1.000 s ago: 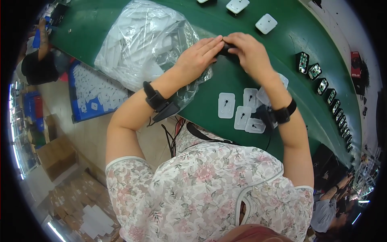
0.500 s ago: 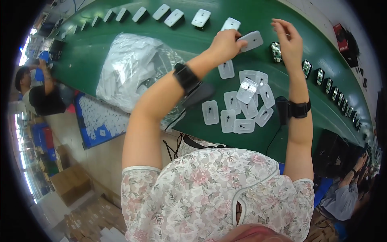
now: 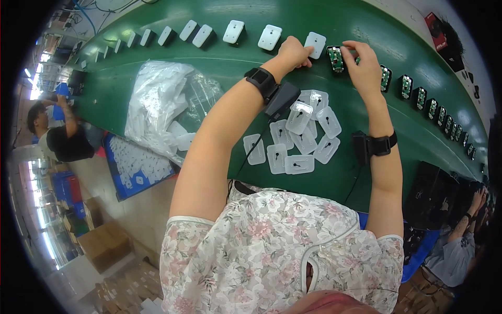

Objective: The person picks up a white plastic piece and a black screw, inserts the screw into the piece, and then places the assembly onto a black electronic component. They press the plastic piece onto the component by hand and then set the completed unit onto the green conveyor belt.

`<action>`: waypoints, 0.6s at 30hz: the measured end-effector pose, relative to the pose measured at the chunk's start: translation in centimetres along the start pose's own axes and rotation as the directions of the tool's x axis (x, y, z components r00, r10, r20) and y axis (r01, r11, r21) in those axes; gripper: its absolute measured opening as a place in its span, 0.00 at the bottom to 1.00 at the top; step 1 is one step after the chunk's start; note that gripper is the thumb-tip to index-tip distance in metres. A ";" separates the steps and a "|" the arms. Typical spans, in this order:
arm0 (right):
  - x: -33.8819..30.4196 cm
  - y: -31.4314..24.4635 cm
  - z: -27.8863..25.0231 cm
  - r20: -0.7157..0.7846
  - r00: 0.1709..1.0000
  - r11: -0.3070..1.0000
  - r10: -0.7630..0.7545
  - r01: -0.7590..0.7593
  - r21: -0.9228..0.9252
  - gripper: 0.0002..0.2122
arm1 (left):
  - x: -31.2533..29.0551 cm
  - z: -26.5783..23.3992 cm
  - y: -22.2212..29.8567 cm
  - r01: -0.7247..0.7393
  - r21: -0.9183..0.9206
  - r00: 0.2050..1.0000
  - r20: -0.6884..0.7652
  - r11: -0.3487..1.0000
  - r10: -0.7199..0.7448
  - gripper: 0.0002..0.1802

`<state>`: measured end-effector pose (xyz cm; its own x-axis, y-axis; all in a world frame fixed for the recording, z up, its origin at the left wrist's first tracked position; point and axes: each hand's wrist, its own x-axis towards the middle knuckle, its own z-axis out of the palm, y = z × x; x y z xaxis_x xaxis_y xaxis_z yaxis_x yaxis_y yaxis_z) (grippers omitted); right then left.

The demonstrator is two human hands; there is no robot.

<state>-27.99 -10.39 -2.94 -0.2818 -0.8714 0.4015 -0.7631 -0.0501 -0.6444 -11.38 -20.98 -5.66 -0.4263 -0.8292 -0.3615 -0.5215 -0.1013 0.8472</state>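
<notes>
My left hand [image 3: 294, 52] is closed, its fingertips pinching the lower left edge of a white plastic cover [image 3: 315, 45] with a small dark hole. Just to the right, my right hand [image 3: 363, 67] has its thumb and fingers on a small black case [image 3: 335, 59], whose green circuit board lies exposed. The cover and the case are side by side, apart from each other. Below my hands lies a loose pile of translucent white covers [image 3: 300, 118], several showing a dark keyhole-shaped mark. A bit of green shows between my right fingers; what it belongs to is hidden.
White-topped cases [image 3: 234, 32] stand in a row along the far left of the green table [image 3: 235, 73]. Open cases with boards [image 3: 406, 86] curve away to the right. A clear plastic bag [image 3: 157, 99] of white parts lies at left. People work at both sides.
My right hand, earlier spread above the open case, has come down and taken hold of it. My left hand still holds the white cover, now facing more upright. The whole view has shifted somewhat.
</notes>
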 end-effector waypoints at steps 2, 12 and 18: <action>0.2 0.2 1.5 0.048 0.967 0.896 -0.249 0.249 -0.368 0.16 | 0.5 -0.3 -0.9 -0.002 0.065 0.998 -0.063 0.998 0.006 0.21; 1.2 1.0 3.5 0.125 0.992 0.910 -0.025 0.075 -0.408 0.26 | -8.7 -5.1 -1.5 -0.213 0.682 0.899 -0.143 0.699 0.413 0.25; 0.6 -1.6 1.7 0.111 0.993 0.999 0.033 -0.032 -0.008 0.24 | -13.1 -2.8 -6.2 -0.098 0.807 0.856 -0.230 0.583 0.463 0.31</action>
<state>-25.96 -11.67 -2.76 -0.2403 -0.9214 0.3054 -0.7581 -0.0183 -0.6519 -0.47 -11.06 -5.11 -0.4359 -0.8833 0.1725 -0.8585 0.4656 0.2149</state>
